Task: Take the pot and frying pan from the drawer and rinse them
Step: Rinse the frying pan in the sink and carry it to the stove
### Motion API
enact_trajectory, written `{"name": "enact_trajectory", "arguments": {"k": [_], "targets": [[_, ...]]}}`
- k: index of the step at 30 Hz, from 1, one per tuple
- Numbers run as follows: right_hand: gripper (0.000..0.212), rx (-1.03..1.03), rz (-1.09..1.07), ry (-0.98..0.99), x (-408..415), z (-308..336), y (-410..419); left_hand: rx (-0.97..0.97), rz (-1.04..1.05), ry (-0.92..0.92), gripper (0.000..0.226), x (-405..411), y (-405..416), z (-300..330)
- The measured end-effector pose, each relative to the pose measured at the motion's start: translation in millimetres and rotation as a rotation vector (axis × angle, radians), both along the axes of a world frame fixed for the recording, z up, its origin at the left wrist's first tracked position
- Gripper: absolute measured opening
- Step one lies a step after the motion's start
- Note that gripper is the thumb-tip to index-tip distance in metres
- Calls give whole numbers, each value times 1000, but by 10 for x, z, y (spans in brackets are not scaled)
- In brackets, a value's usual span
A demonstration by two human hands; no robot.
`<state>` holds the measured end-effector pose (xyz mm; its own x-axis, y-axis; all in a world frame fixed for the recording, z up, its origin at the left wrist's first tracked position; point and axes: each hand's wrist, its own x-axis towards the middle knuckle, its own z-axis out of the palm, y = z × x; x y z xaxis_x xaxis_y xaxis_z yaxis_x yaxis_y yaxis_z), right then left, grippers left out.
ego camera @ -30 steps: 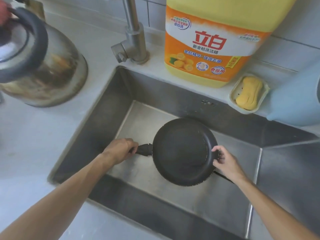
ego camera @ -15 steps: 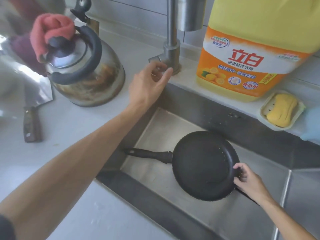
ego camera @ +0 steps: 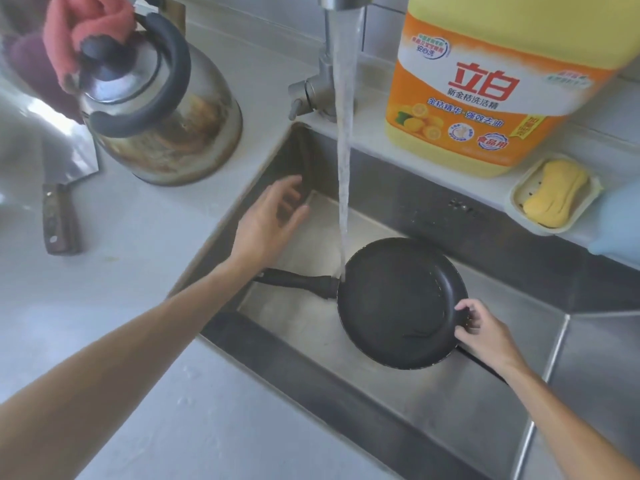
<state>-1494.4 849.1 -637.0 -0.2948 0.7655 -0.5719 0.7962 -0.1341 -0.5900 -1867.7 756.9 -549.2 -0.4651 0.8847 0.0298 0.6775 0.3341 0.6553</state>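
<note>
Head view: black frying pan (ego camera: pixel 398 303) sits down in the steel sink (ego camera: pixel 433 410), handle (ego camera: pixel 294 280) pointing left. Right hand (ego camera: pixel 485 332) pinches the pan's right rim — thumb on the inner wall, the other fingers curled under the outer edge. Left hand (ego camera: pixel 268 221) hovers above the sink's left side, fingers loosely spread, gripping nothing; the handle runs below its wrist, not touching. Water stream (ego camera: pixel 343 168) falls from the faucet (ego camera: pixel 318 95) and lands at the pan's left edge, right by the handle joint. On the counter (ego camera: pixel 138 271) left of the sink: steel kettle (ego camera: pixel 166 112) with a black handle, a pink cloth (ego camera: pixel 79 26) draped over its top, and a cleaver (ego camera: pixel 59 188) near the left edge. Behind the sink — big yellow-orange detergent jug (ego camera: pixel 491 81), and to its right a yellow sponge (ego camera: pixel 554 192) in a small tray (ego camera: pixel 519 202).
</note>
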Motion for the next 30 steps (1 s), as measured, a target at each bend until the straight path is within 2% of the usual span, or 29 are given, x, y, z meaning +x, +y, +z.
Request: {"name": "enact_trajectory", "arguments": {"k": [3,4,5,6,9,15,19,22,25,27,30], "targets": [[40,-8,2,-11,7,-29,-2,-649,-373,207,61,22,-427,-543],[40,-5,-2,-10,9,-43,1,-829,-454,237,66,26,-473,-649],[40,-5,-2,-3,9,-46,3,-926,-498,252,65,33,-482,-705],[41,-4,2,-2,5,-47,1,-943,-516,269,57,41,-458,-707],[41,-12,-17,0,5,-58,18,-806,-526,373,30,20,-384,-646],[39,-135,49,-1,94,18,89,-581,-557,333,22,38,-421,79],[43,-177,177,-38,-12,184,208,-647,-519,227,23,-23,-529,593],[33,-183,264,-53,-206,400,340,-706,-435,97,13,-122,-761,688],[29,-113,347,-51,-454,684,481,-735,-327,-3,14,-164,-1043,673],[27,6,382,-61,-591,877,538,-713,-255,-25,14,-156,-1201,660],[30,216,311,45,-715,1133,506,-613,-121,-52,19,-143,-1352,670]]}}
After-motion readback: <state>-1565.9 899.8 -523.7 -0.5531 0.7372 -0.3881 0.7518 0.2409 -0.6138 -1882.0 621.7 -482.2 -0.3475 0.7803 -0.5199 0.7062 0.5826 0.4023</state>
